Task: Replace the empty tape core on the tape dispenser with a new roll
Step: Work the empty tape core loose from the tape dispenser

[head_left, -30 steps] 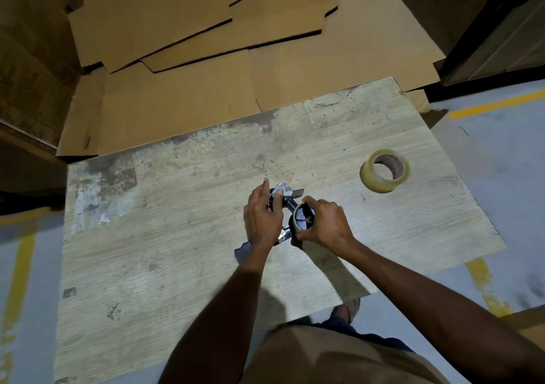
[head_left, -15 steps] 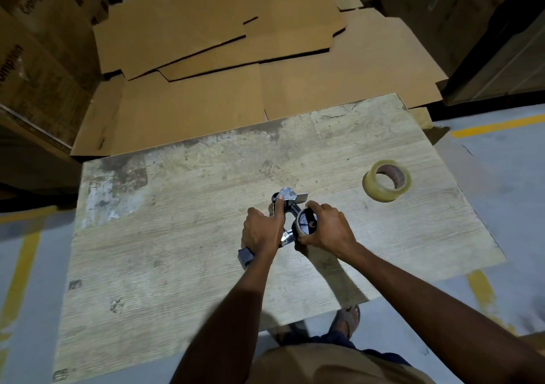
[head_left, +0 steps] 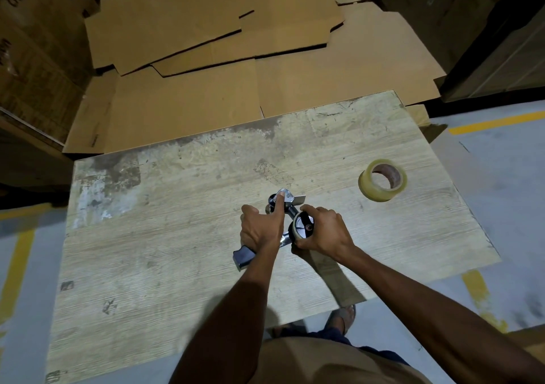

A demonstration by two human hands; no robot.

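Observation:
The tape dispenser [head_left: 290, 206] lies at the middle of the worn wooden table [head_left: 165, 236], its dark handle end sticking out below my left wrist. My left hand [head_left: 261, 227] grips the handle, with the forefinger stretched up along the metal front part. My right hand [head_left: 324, 231] curls round the empty tape core [head_left: 303, 225] on the dispenser's hub. A new roll of clear tape [head_left: 382, 183] lies flat on the table to the right, apart from both hands.
Flattened cardboard sheets [head_left: 236, 59] are piled beyond the table's far edge. Stacked cartons [head_left: 35, 44] stand at the left and dark boxes at the right. The grey floor with yellow lines [head_left: 495, 122] surrounds the table. My sandalled foot shows under the near edge.
The view has tilted up a little, so the table sits lower in frame. My left hand has settled lower on the handle. My right hand stays on the core.

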